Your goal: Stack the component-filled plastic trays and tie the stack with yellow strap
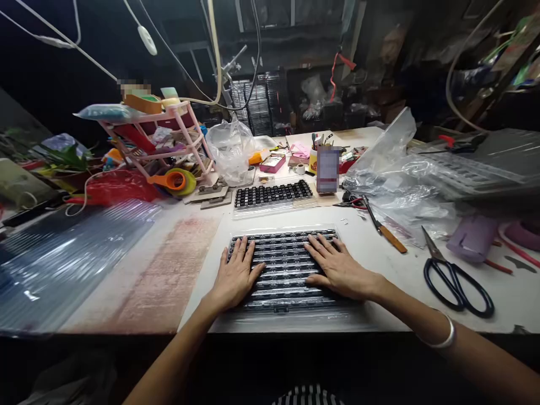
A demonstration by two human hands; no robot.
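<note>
A clear plastic tray (287, 275) with rows of small black parts lies flat at the table's front edge, directly before me. On its left side rests my left hand (237, 274), palm down with the fingers stretched out. My right hand (335, 267) lies flat on the tray's right side, fingers spread and thumb pointing inward. Neither hand grips anything. Behind this tray sits a second clear tray (274, 194) filled with small black pieces.
Large black-handled scissors (458, 284) and a wooden-handled tool (386, 230) lie to the right. Clear plastic sheets (80, 259) cover the left side. A pink rack (185, 132), a plastic bag (232, 149) and a propped phone (328, 169) stand farther back. Cables hang overhead.
</note>
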